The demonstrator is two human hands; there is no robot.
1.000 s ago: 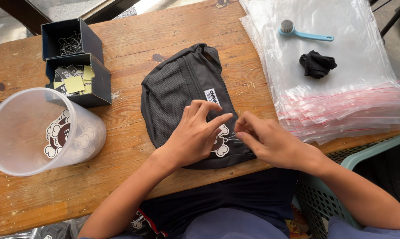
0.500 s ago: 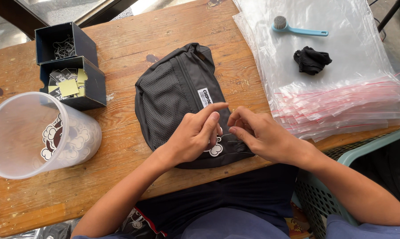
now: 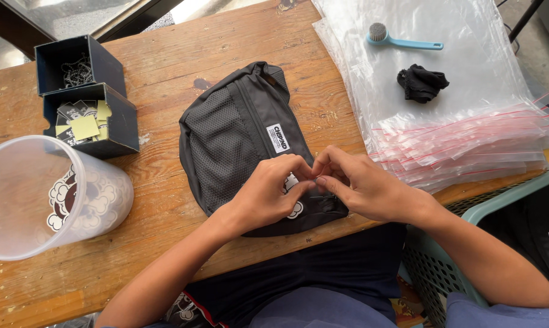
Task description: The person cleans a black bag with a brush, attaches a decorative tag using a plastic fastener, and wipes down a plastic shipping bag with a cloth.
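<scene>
Black waist bag: lies flat on the wooden table just in front of me, mesh panel and small white label facing up.

My left hand: resting on the bag's near end, fingers curled, tips pinched together at a small white cloud-shaped piece; whether I truly grip it, I cannot tell.

My right hand: also on the bag, fingertips meeting the left hand's, bent close and nearly shut on the same spot.

Clear plastic tub: at my left, on its side.

Two dark open boxes: beyond the tub, holding chains and paper tags.

Stack of clear zip bags: at my right, bearing a blue brush and a black cloth.
</scene>
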